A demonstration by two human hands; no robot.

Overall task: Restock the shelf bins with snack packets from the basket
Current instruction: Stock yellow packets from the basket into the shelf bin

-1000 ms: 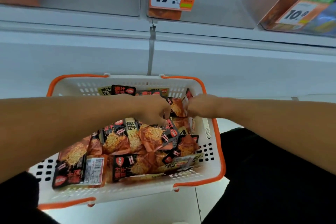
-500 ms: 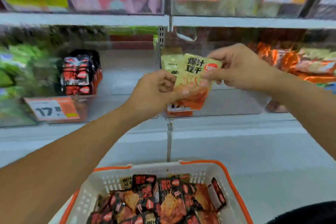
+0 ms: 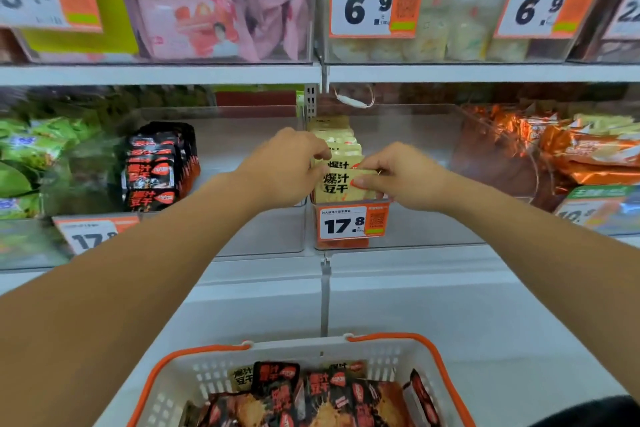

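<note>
Yellow packet [image 3: 341,185], lower half hidden behind price tag [image 3: 349,224].

A grey metal shelf rail [image 3: 159,74] runs across a shop display. Above the rail hang white and orange price tags [image 3: 375,0]. Below the rail a slotted upright post [image 3: 310,100] stands at mid-width. Further below lies a pale, plain shelf front [image 3: 450,291].

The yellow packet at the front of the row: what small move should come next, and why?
Probably push the yellow packet down until it sits level, then release. Both the left hand and the right hand pinch it, and it stands slightly above the bin front.
</note>
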